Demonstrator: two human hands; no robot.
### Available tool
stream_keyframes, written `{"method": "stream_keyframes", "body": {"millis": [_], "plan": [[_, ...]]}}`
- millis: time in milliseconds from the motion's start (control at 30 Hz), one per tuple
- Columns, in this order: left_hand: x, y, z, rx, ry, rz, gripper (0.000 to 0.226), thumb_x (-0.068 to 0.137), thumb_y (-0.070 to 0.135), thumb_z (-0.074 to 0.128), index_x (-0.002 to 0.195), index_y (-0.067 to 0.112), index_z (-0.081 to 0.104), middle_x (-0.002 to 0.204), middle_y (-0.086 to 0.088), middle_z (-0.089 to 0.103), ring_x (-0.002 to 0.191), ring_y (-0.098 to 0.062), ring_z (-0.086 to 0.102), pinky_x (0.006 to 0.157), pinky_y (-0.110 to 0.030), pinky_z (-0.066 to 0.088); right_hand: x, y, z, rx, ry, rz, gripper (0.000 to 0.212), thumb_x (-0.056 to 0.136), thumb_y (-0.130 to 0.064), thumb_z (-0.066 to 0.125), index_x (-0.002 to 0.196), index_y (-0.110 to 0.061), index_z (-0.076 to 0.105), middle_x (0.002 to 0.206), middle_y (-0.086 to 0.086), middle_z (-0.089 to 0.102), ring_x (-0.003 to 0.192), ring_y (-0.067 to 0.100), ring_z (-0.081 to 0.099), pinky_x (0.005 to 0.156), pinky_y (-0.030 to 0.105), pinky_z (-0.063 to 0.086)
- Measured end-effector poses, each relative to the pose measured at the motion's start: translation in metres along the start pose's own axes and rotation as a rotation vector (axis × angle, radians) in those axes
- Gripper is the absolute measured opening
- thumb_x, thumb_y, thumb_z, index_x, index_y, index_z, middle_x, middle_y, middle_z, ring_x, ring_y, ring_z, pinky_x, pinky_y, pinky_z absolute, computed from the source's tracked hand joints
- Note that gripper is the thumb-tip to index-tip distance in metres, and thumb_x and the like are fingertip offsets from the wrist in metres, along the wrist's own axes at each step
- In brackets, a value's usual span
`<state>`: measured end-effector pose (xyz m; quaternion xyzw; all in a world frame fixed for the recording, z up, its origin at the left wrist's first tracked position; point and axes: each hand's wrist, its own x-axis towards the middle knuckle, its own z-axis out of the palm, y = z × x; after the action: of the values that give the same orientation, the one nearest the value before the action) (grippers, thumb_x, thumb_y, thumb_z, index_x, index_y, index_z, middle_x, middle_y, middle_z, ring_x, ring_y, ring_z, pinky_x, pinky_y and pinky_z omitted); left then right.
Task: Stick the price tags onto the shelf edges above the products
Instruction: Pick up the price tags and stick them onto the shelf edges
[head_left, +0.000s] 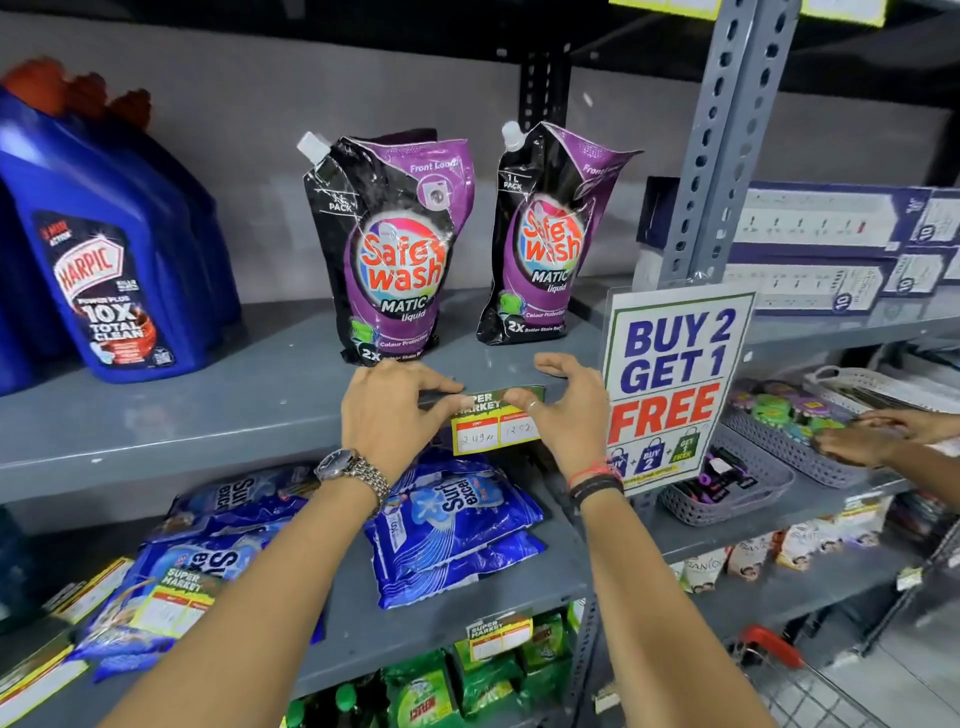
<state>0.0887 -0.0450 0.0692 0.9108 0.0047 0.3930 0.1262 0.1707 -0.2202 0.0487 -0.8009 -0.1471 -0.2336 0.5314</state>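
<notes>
The tag (496, 422) is pinched at its top by the left hand (387, 410) and right hand (569, 410) against the shelf edge (208, 452) below the pouches (395, 249) — uneven pressing could leave it crooked or let it peel off.

Two Safewash pouches (400, 249), perhaps three Harpic bottles (119, 249), one promo sign (675, 384).

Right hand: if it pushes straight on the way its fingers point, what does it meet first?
The right hand points left along the shelf edge. Its fingers already touch the price tag; next in line would be the left hand, at the tag's other end. Depth unclear.
</notes>
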Motion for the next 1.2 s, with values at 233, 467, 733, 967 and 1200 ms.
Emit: {"method": "stream_keyframes", "body": {"millis": [233, 467, 733, 967, 1200], "plan": [[-0.012, 0.009, 0.005, 0.014, 0.032, -0.056, 0.025, 0.084, 0.051, 0.055, 0.098, 0.037, 0.070, 0.099, 0.016, 0.074, 0.094, -0.011, 0.063, 0.082, -0.027, 0.030, 0.009, 0.004, -0.019, 0.018, 0.003, -0.053, 0.022, 0.077, -0.008, 0.071, 0.099, -0.011, 0.071, 0.101, 0.009, 0.074, 0.096, 0.019, 0.068, 0.091, 0.028, 0.051], [-0.075, -0.022, -0.020, -0.129, 0.143, -0.081, 0.026, 0.085, 0.019, 0.056, 0.104, 0.034, 0.064, 0.119, 0.019, 0.066, 0.099, -0.003, 0.060, 0.088, -0.017, 0.030, -0.036, 0.014, 0.001, 0.239, 0.248, -0.134, 0.022, 0.087, -0.018, 0.061, 0.107, -0.009, 0.063, 0.108, 0.003, 0.067, 0.097, 0.009, 0.060, 0.088, 0.015, 0.045], [-0.206, -0.165, -0.043, -0.152, -0.021, -0.527, 0.024, 0.086, 0.018, 0.055, 0.102, 0.030, 0.068, 0.101, 0.003, 0.073, 0.091, -0.020, 0.062, 0.082, -0.032, 0.045, -0.173, 0.027, 0.142, 0.383, 0.179, 0.331, 0.031, 0.083, -0.004, 0.061, 0.084, -0.032, 0.048, 0.085, -0.002, 0.057, 0.070, -0.003, 0.054, 0.072, 0.019, 0.044], [-0.259, -0.309, -0.069, -0.216, -0.239, -1.013, 0.024, 0.088, 0.011, 0.056, 0.108, 0.010, 0.069, 0.105, -0.020, 0.071, 0.101, -0.034, 0.066, 0.074, -0.029, 0.044, -0.241, 0.003, 0.285, 0.182, -0.504, 0.439, 0.016, 0.085, -0.002, 0.061, 0.098, 0.008, 0.065, 0.100, 0.027, 0.069, 0.095, 0.034, 0.065, 0.082, 0.026, 0.048], [-0.245, -0.368, -0.066, -0.286, -0.449, -0.872, 0.026, 0.089, 0.000, 0.049, 0.109, -0.001, 0.067, 0.112, -0.019, 0.069, 0.098, -0.026, 0.066, 0.068, -0.001, 0.042, -0.253, -0.012, 0.345, -0.063, -0.460, 0.510, 0.017, 0.085, -0.012, 0.061, 0.085, 0.002, 0.071, 0.095, 0.024, 0.072, 0.095, 0.037, 0.066, 0.083, 0.039, 0.050]]}}
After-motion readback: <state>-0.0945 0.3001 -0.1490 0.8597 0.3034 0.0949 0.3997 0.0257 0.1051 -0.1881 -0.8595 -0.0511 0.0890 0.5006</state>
